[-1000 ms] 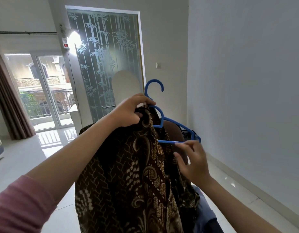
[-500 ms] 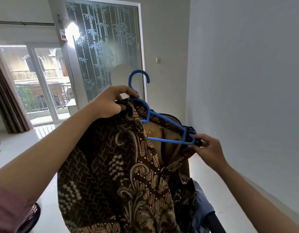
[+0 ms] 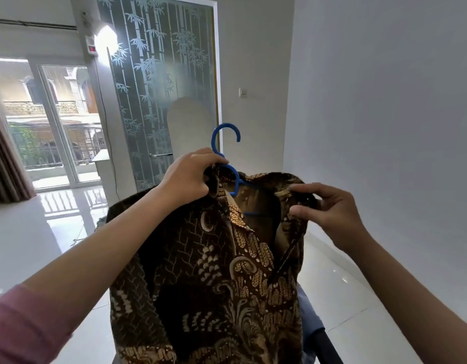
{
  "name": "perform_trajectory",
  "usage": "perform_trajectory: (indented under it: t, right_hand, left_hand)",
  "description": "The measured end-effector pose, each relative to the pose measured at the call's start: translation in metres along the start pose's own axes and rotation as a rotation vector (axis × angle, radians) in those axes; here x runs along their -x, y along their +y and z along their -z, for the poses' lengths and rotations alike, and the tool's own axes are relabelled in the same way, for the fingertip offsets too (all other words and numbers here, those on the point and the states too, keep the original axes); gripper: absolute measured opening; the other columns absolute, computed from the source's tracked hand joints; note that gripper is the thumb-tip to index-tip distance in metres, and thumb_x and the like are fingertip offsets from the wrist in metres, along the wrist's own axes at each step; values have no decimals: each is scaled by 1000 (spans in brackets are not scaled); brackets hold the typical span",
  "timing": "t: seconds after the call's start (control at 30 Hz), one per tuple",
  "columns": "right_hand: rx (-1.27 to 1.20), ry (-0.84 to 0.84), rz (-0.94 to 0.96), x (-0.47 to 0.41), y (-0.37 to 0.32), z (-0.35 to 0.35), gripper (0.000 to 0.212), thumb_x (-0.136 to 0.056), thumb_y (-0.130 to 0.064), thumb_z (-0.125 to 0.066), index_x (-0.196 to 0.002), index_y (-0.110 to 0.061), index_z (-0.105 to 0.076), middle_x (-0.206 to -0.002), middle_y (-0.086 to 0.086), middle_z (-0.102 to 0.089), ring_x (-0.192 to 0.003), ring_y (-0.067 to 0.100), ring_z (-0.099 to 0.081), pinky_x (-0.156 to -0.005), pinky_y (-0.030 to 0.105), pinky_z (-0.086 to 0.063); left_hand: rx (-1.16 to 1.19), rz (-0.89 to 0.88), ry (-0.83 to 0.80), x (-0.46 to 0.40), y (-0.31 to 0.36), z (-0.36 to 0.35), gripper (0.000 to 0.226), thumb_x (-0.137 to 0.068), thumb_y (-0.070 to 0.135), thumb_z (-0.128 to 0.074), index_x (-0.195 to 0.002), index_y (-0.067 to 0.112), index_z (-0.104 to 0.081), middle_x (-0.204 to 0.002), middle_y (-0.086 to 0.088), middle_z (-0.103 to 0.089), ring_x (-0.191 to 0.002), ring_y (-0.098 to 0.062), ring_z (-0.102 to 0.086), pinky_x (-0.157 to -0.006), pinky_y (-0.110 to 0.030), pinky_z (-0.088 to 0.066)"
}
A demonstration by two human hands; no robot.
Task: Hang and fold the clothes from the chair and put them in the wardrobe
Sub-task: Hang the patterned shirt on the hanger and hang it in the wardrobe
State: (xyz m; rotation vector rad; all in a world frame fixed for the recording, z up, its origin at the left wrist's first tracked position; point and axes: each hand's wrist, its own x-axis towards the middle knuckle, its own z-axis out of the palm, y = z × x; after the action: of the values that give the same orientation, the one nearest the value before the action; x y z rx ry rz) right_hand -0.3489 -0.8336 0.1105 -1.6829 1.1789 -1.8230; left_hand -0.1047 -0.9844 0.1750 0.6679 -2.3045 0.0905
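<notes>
Both arms up and extended forward, forearms bare. Pink sleeve [image 3: 22, 327] pushed up on the left arm. Left hand [image 3: 186, 177] raised highest, back of hand toward camera, fingers curled into a tight grip, thumb on top pointing right. Right hand [image 3: 329, 208] slightly lower and well apart from the left, wrist bent, thumb and fingertips [image 3: 296, 189] pinching inward to the left, remaining fingers loosely curled. Right forearm runs in from the lower right corner.
</notes>
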Motion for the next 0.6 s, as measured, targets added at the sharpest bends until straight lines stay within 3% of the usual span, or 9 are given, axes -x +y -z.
perform_trajectory:
  t: [0.1, 0.2, 0.27, 0.4, 0.53, 0.6]
  right_hand:
    - [208, -201, 17, 6, 0, -3, 30, -67, -18, -80, -96, -17, -74, -95, 1, -73, -90, 19, -71, -78, 32, -58]
    - [337, -439, -111, 3, 2, 1, 17, -78, -19, -76, -94, -15, -74, -80, 5, -72, -66, 23, -70, -62, 24, -54]
    - [362, -492, -121, 0, -2, 2, 15, -81, -22, -73, -93, -12, -74, -74, 9, -70, -57, 25, -68, -57, 25, -54]
    - [386, -331, 25, -19, -22, -4, 15, -79, -26, -72, -87, -13, -73, -72, 4, -70, -52, 17, -64, -54, 26, -52]
    - [534, -116, 230, -46, -36, -20, 11, -75, -17, -79, -83, -21, -72, -73, -14, -67, -61, 3, -57, -56, 9, -40]
    - [592, -92, 273, -57, -38, -27, 12, -75, -14, -79, -84, -16, -73, -80, -8, -68, -69, -2, -57, -59, 5, -39]
  left_hand:
    - [98, 31, 76, -6, -1, -5, 59, -65, -12, -58, -116, 17, -66, -113, 5, -63, -108, -14, -58, -95, -26, -45]
    - [252, 48, 124, -9, -1, -8, 59, -66, -17, -57, -114, 15, -67, -108, 5, -63, -105, -10, -58, -93, -24, -47]
    - [317, 51, 145, -9, 0, -9, 59, -66, -19, -57, -113, 16, -68, -107, 6, -63, -103, -6, -58, -85, -16, -45]
    - [405, -16, 175, -7, 11, -9, 54, -67, -21, -57, -108, 13, -69, -105, 5, -65, -97, -1, -59, -72, -9, -43]
    - [475, -72, 170, -8, 29, -8, 52, -69, -20, -60, -105, 17, -68, -104, 8, -65, -93, -1, -61, -72, -17, -49]
    - [483, -81, 167, -7, 35, -6, 52, -70, -20, -59, -105, 18, -67, -105, 7, -65, -91, 2, -60, -72, -24, -52]
